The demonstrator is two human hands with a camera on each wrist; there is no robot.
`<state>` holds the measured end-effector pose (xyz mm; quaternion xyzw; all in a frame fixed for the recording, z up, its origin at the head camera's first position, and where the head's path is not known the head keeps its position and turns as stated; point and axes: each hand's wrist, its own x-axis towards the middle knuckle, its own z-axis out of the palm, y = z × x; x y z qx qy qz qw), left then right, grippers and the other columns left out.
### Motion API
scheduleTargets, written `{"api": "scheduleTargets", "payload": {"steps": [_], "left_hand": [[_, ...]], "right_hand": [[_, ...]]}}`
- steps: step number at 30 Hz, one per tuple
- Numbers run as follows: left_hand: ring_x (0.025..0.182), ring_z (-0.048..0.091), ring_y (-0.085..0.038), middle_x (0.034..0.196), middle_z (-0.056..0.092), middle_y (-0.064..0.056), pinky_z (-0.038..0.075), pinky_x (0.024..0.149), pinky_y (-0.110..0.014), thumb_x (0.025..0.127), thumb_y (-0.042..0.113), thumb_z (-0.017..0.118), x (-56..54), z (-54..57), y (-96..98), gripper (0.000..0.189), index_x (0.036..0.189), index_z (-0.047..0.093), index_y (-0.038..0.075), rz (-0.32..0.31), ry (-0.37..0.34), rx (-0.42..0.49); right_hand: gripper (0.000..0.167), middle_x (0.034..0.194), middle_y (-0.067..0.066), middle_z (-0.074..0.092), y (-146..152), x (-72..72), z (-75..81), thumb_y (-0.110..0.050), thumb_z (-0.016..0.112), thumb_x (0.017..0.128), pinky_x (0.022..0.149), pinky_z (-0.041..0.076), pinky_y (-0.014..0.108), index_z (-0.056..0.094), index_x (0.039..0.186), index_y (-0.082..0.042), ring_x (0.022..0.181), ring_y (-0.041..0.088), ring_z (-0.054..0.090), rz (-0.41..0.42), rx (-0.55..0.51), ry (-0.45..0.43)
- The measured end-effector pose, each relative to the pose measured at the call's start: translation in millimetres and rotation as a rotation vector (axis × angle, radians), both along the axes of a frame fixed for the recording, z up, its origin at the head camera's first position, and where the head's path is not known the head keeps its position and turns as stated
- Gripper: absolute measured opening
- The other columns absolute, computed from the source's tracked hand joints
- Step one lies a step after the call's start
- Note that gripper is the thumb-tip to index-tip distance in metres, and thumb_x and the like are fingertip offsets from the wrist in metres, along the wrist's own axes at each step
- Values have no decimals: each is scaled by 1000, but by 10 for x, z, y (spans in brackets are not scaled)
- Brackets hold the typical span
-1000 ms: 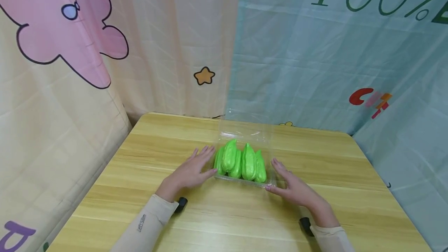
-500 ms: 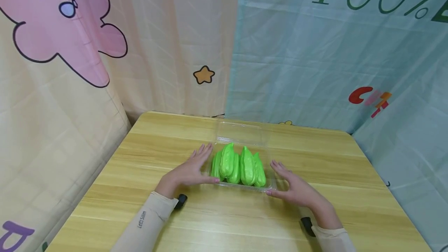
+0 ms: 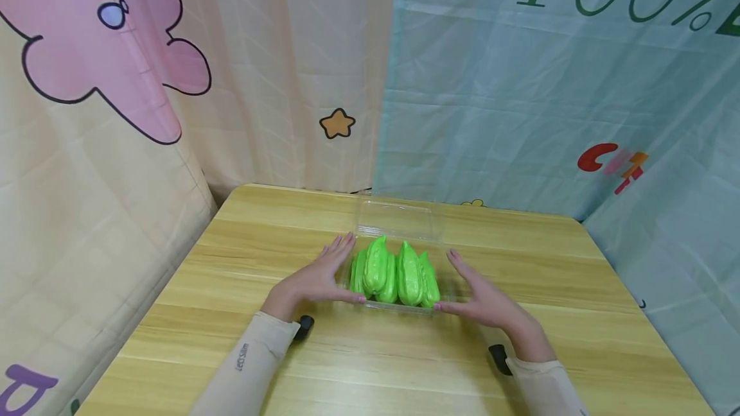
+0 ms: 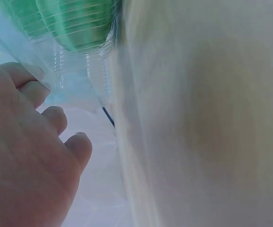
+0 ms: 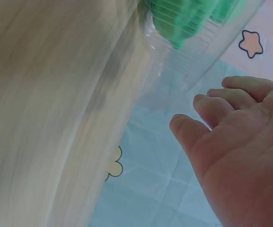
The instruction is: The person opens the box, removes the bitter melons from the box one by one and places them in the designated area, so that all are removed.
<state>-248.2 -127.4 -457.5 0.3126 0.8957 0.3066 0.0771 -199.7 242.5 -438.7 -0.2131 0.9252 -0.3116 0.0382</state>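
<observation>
Several plump, bright green, ribbed vegetable shapes with pointed tips lie side by side in a clear plastic clamshell box. Its transparent lid is folded back toward the far table edge. At the box's left side is my left hand, fingers extended and thumb at the front left corner. My right hand mirrors it on the right, thumb tip at the front rim. Both wrist views show the ridged clear wall beyond the left fingers and the right fingers.
The light wood table has rounded far corners. Behind it hangs a printed curtain, cream on the left and pale blue on the right. A dark wrist strap piece shows beside the right wrist.
The box has slid a little toward me, and its lid has dropped from leaning upright to lying farther back. My right hand has since shifted slightly left, closer to the box.
</observation>
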Motion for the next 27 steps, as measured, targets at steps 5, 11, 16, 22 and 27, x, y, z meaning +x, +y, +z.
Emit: {"api": "scheduleTargets", "payload": {"steps": [5, 11, 16, 22, 27], "left_hand": [[152, -11, -30, 167, -13, -1, -1, 121, -49, 72, 74, 75, 1, -22, -11, 137, 162, -6, 10, 0, -2, -2], [152, -12, -29, 165, -16, 3, -2, 121, -47, 70, 73, 77, 17, -12, -15, 139, 161, -7, 11, 8, -15, 7], [152, -12, -27, 164, -18, 4, -2, 121, -44, 70, 73, 78, 8, -15, -5, 140, 161, -9, 11, 6, -34, 11], [152, -12, -26, 164, -19, 6, -2, 121, -43, 71, 71, 78, -22, -39, 9, 139, 161, -10, 13, 10, -47, 10], [152, -12, -26, 164, -19, 5, -3, 121, -44, 71, 69, 80, -23, -41, 5, 140, 161, -10, 11, 9, -46, 13]], "right_hand": [[119, 166, 16, 11, -49, -51, -25, -64, 76, 79, 115, 25, 60, 12, 162, -7, 146, 42, 23, 1, -10, -32], [122, 167, 17, 9, -68, -89, -63, -63, 78, 78, 114, 26, 61, 10, 162, -7, 147, 43, 21, 1, -26, -60], [124, 166, 19, 9, -60, -97, -71, -62, 80, 77, 114, 25, 62, 11, 162, -4, 147, 44, 20, 2, -28, -55], [123, 166, 18, 10, -63, -102, -40, -61, 81, 77, 114, 24, 62, 11, 162, -5, 148, 43, 18, -1, -37, -35], [119, 166, 16, 15, -93, -107, -18, -61, 80, 77, 113, 26, 64, 16, 163, -10, 147, 43, 22, -7, -44, -9]]}}
